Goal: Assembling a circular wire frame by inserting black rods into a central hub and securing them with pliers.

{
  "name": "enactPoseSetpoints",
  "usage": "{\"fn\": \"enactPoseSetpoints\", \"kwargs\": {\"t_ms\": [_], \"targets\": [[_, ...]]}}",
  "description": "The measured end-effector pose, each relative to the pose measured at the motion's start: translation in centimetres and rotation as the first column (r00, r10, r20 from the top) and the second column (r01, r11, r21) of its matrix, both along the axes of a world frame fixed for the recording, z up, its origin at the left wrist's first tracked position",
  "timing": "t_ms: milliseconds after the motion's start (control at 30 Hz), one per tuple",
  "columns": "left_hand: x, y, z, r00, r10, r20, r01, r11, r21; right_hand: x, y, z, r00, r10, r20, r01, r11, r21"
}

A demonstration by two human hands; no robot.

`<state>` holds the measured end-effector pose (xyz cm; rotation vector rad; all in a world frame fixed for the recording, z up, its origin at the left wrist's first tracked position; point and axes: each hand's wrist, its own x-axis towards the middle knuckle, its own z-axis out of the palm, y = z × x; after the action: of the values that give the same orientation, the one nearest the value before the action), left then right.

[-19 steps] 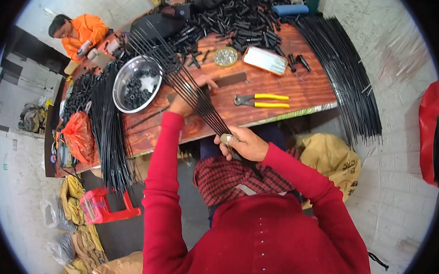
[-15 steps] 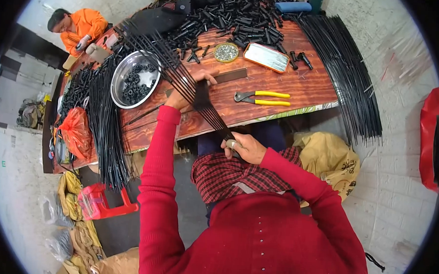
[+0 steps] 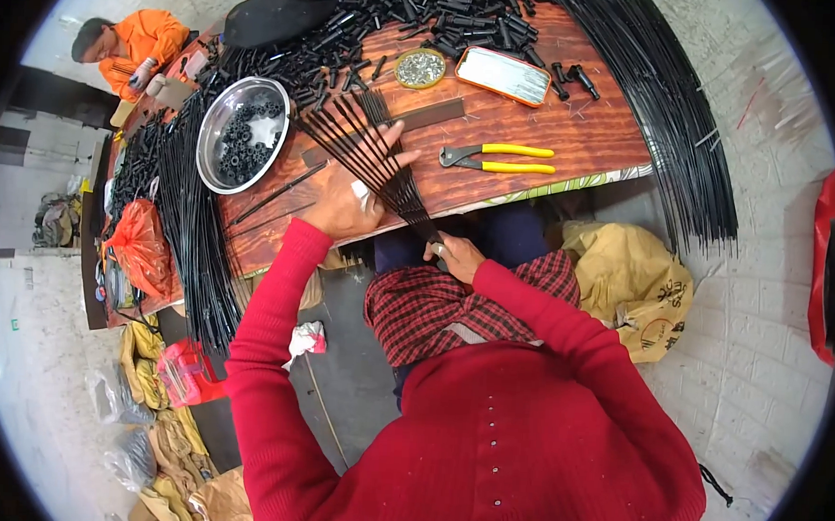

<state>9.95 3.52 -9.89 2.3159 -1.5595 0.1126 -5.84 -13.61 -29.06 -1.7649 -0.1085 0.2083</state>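
Thin black ribs spread like a fan from one narrow end, resembling an umbrella frame (image 3: 384, 171). My right hand (image 3: 455, 256) is closed around that narrow end, just off the table's front edge. My left hand (image 3: 347, 206), with white tape on a finger, lies against the ribs' left side. Its fingers reach out past the ribs, stretched and apart; part of them is hidden behind the ribs. Beyond lies a flat dark metal bar (image 3: 424, 116) on the table. Cutting pliers with yellow handles (image 3: 501, 158) rest to the right of the ribs.
A steel bowl (image 3: 203, 153) holds black ring parts. Bundles of black rods (image 3: 191, 223) hang at the left, others (image 3: 666, 113) at the right. Behind are a round tin (image 3: 420, 68), a tray of pins (image 3: 503, 76) and piled black handles (image 3: 465, 20). A person in orange (image 3: 148, 39) sits far left.
The ribs have swung more upright and spread wider. My left hand has come down and nearer, its fingers now stretched beside the ribs. My right hand stays on the narrow end.
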Motion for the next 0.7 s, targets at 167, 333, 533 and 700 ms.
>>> {"fn": "enactPoseSetpoints", "kwargs": {"t_ms": [167,333,533,700], "targets": [[-2.4,0.5,0.0,0.986,-0.011,-0.166,0.025,0.996,0.086,0.9,0.3,-0.7,0.999,0.048,0.007,-0.048,0.998,-0.027],[-3.2,-0.9,-2.1,0.995,0.072,-0.073,-0.071,0.997,0.012,2.7,0.6,-3.1,0.986,0.021,0.167,-0.011,0.998,-0.061],[-3.4,-1.4,-2.5,0.996,0.061,-0.058,-0.061,0.998,0.012,5.2,-0.3,-2.2,0.962,0.079,0.262,0.066,0.862,-0.503],[-3.2,-1.1,-2.8,0.995,0.059,-0.076,-0.059,0.998,-0.002,3.5,-3.2,2.5,0.967,0.127,0.219,0.000,0.865,-0.501]]}}
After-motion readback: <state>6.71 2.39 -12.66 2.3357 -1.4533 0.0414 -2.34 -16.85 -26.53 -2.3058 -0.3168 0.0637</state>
